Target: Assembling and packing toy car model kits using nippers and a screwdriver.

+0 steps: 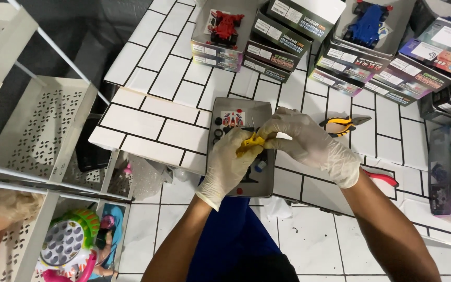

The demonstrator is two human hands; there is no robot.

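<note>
Both hands wear pale gloves and meet over an open grey kit box (246, 112) on the white tiled table. My left hand (228, 167) grips a small yellow plastic part (250, 144). My right hand (309, 143) pinches the same yellow part from the right side. Small black wheels (218, 128) and a red sticker sheet (233, 118) lie in the box's upper half. A small blue piece (260, 166) shows just under my hands.
Yellow-handled pliers (343, 124) lie right of the box, and a red-handled tool (381, 178) pokes out behind my right forearm. Stacked kit boxes line the far edge, with a red toy car (224, 27) and a blue toy car (365, 23). A white perforated shelf (43, 130) stands left.
</note>
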